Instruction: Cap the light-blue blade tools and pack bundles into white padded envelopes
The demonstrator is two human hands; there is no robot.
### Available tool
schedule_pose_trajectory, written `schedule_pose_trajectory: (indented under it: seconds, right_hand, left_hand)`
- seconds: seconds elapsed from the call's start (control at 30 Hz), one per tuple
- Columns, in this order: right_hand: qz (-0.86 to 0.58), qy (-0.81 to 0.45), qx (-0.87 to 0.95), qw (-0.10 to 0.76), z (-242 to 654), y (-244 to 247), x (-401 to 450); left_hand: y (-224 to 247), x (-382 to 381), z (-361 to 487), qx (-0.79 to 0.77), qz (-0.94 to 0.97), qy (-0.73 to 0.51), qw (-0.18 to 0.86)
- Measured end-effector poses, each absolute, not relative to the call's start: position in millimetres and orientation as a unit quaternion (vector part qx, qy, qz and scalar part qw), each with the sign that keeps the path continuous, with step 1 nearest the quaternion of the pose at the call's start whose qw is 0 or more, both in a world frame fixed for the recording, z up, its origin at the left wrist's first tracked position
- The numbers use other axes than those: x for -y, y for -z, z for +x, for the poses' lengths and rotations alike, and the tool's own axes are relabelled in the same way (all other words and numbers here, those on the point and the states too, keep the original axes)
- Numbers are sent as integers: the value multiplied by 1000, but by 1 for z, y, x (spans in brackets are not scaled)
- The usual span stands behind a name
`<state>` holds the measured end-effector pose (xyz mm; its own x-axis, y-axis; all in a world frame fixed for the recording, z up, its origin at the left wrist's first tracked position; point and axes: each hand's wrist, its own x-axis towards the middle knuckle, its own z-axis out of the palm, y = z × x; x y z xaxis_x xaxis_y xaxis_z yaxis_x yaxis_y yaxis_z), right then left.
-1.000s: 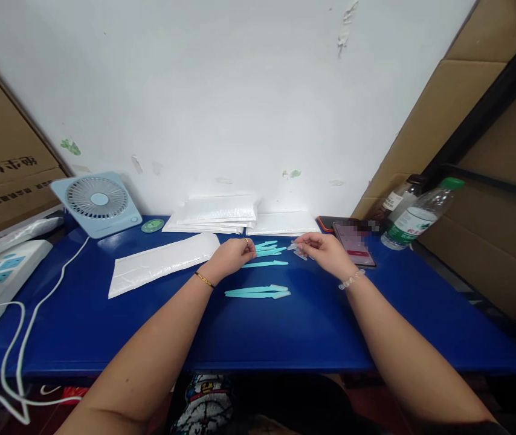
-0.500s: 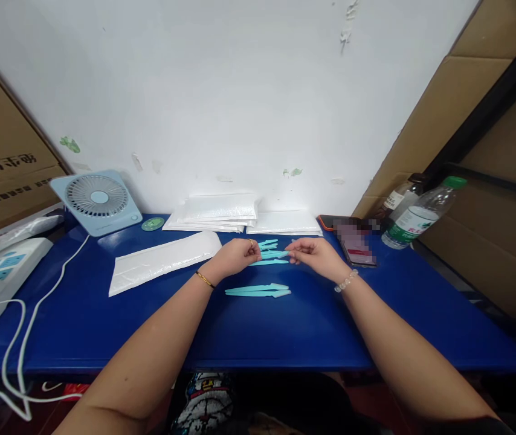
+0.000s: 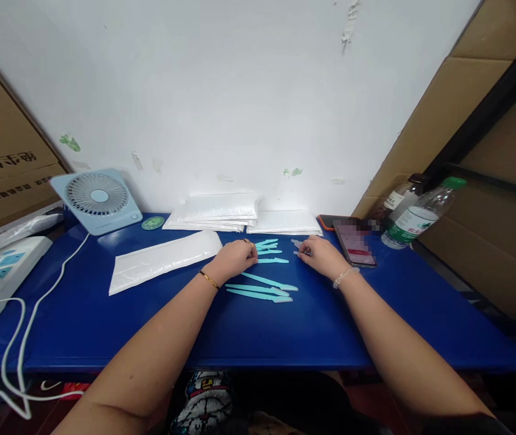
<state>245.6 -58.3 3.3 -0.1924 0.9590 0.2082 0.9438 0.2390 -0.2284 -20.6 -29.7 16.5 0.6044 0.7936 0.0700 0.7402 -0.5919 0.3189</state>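
Several slim turquoise eyebrow razors (image 3: pixel 272 261) lie fanned out beside my left hand (image 3: pixel 238 257). Its fingers are closed over their left ends, and the fingertips are partly hidden. Nearer to me, three more razors (image 3: pixel 262 289) lie on the blue table (image 3: pixel 321 332), their wider ends pointing right. On the right, my right hand (image 3: pixel 321 254) is closed in a pinch at some small clear plastic pieces (image 3: pixel 300 243). My fingers partly cover these pieces.
A white padded mailer (image 3: pixel 162 260) lies left of my left hand. Stacked mailers (image 3: pixel 217 211) rest against the wall. A blue fan (image 3: pixel 99 199) and a power strip (image 3: pixel 8 272) stand left; a phone (image 3: pixel 354 241) and bottles (image 3: pixel 414 220) are right.
A third razor now lies with the two in front. My right hand has left the razors and moved slightly right to the clear pieces; my left hand has barely moved.
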Motion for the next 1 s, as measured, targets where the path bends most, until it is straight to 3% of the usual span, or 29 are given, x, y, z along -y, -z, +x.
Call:
schedule_pose_trajectory:
  seconds: [0.17, 0.33, 0.47, 1.0]
  right_hand:
    - [-611, -23, 776, 156, 234, -4, 62]
    - [-576, -207, 745, 265, 246, -7, 61]
    - [-531, -284, 740, 298, 249, -10, 63]
    - [-503, -292, 761, 288, 227, -13, 71]
  left_hand:
    - [-18, 31, -20, -437, 883, -98, 142]
    - [-20, 27, -23, -451, 873, -131, 131]
    - [-19, 24, -27, -466, 858, -159, 147]
    - [-22, 29, -23, -435, 864, -160, 196]
